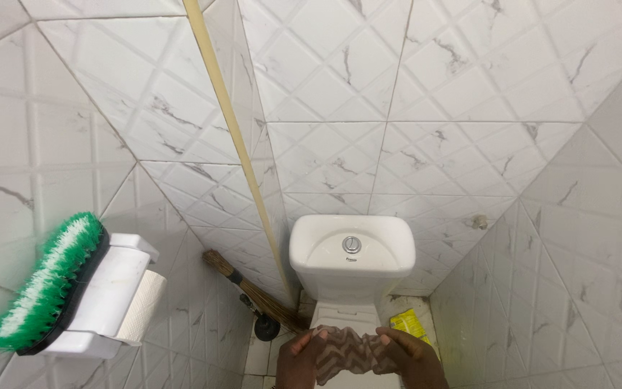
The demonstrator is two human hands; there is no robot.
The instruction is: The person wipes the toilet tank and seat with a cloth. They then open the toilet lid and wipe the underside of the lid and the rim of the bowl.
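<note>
At the bottom middle of the head view, my left hand [302, 358] and my right hand [410, 354] both grip a brown and white zigzag-patterned cloth [345, 351], stretched between them. The cloth is held just in front of a white toilet, below its cistern [351, 252] with a round chrome flush button [352, 244] on top. Part of the toilet below the cistern is hidden behind the cloth and my hands.
A white paper holder [113, 288] on the left wall carries a toilet roll [142, 306] and a green-bristled scrub brush [48, 281] on top. A straw broom [250, 288] leans in the corner near a beige pipe [228, 122]. A yellow packet [412, 324] lies right of the toilet.
</note>
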